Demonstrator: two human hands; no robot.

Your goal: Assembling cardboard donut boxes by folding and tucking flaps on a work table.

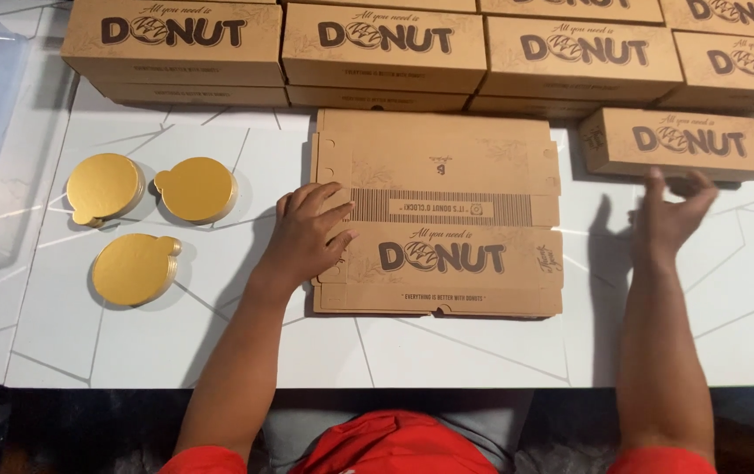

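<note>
Left hand (307, 233) on flat carton (447, 219)

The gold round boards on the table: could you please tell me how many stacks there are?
3: one stack far left, one beside it, one nearer the person; each may hide several boards.

Probably a bakery or pastry shop's packing area: rows of folded brown pastry boxes (377, 44) line a white marble-pattern bench (219, 351), beside stacks of round gold cake boards (136, 268) and a flat unfolded box (438, 219).
</note>
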